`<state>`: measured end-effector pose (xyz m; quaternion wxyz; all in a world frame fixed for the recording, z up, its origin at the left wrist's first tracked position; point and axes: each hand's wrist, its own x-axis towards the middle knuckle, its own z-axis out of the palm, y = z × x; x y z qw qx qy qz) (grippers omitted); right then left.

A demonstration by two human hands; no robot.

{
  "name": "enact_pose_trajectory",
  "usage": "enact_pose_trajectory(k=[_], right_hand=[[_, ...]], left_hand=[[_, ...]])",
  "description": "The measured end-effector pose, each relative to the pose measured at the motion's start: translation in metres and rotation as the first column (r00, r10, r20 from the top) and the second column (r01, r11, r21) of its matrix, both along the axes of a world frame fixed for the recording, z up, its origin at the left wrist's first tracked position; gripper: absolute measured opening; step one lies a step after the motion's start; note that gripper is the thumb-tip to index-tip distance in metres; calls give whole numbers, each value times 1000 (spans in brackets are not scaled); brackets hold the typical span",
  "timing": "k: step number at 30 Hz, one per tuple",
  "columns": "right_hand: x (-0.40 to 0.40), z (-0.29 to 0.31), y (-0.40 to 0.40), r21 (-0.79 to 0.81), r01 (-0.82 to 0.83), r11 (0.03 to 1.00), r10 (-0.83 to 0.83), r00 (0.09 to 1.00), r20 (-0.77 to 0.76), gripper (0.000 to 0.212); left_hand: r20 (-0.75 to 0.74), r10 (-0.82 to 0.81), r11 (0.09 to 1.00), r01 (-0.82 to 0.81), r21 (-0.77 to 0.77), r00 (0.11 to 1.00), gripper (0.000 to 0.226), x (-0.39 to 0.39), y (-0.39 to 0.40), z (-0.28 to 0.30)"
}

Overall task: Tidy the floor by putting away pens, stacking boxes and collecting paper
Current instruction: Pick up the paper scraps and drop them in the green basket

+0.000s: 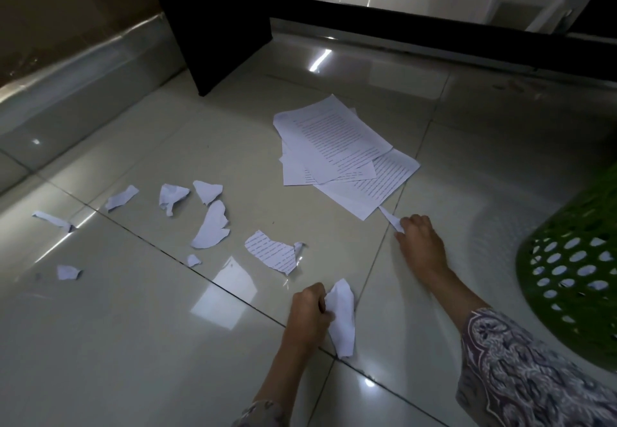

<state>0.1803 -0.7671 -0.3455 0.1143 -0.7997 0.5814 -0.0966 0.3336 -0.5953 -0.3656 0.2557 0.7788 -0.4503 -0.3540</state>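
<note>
Two hands are at work low over the tiled floor (133,343): the left hand (309,311) has its fingers curled round a crumpled paper scrap (342,316), and the right hand (419,238) pinches a thin torn strip (389,217) lying just beside the near corner of the loose pile of printed sheets (337,151). More torn pieces (212,226) lie scattered to the left, well apart from one another, among them a printed fragment (272,254) near the left hand. A green perforated basket (567,259) stands at the right. To do this well, I would lift the strip clear without dragging the sheets, pass it into the left hand's bundle, then sweep leftward piece by piece; the small, flat scraps probably need a fingernail edge on the glossy tile.
</note>
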Motion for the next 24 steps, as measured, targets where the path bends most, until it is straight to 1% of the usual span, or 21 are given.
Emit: enact_pose_trajectory(k=[2, 4, 5, 7, 8, 9, 11, 13, 15, 17, 19, 21, 24], right_hand=[[1, 1, 0, -24, -70, 997, 69, 996, -47, 18], [2, 5, -4, 5, -37, 999, 37, 999, -33, 19], [1, 7, -5, 28, 14, 1000, -14, 1000, 14, 17], [2, 11, -3, 85, 112, 990, -125, 975, 181, 15], [2, 13, 1, 120, 135, 984, -164, 946, 280, 12], [2, 15, 6, 143, 131, 981, -174, 923, 344, 13], [0, 19, 19, 164, 75, 984, -138, 898, 417, 23], [-1, 27, 30, 152, 9, 988, -84, 866, 494, 18], [0, 35, 36, 153, -56, 987, -34, 845, 533, 19], [0, 46, 41, 222, -110, 969, -43, 808, 587, 17], [-2, 62, 45, 262, -133, 956, -78, 746, 662, 19], [-7, 82, 48, 258, -137, 956, -99, 681, 725, 29], [-16, 115, 51, 232, -114, 966, -113, 618, 778, 30]], left_hand=[[-28, 14, 1000, -14, 12, 1000, 45, 0, 0, 1], [-80, 30, 1000, -29, 10, 996, 43, 0, 0, 4], [-99, 32, 999, -32, 6, 995, 40, 1, 0, 6], [-124, 26, 999, -28, -16, 992, 29, 4, -1, 10], [-139, 30, 999, -35, -35, 990, 22, 6, -2, 12], [-155, 44, 997, -52, -52, 987, 18, 7, -3, 15], [-190, 77, 991, -96, -90, 979, 17, 9, -7, 19], [-245, 98, 984, -132, -124, 964, 16, 9, -14, 29], [-333, 118, 972, -178, -154, 936, 14, 6, -22, 43], [-404, 145, 957, -232, -176, 903, 9, -1, -35, 63], [-466, 144, 944, -262, -200, 873, 9, -11, -49, 87], [-512, 117, 942, -259, -215, 851, 13, -25, -63, 111], [-567, 71, 949, -230, -215, 821, 17, -43, -79, 143]])
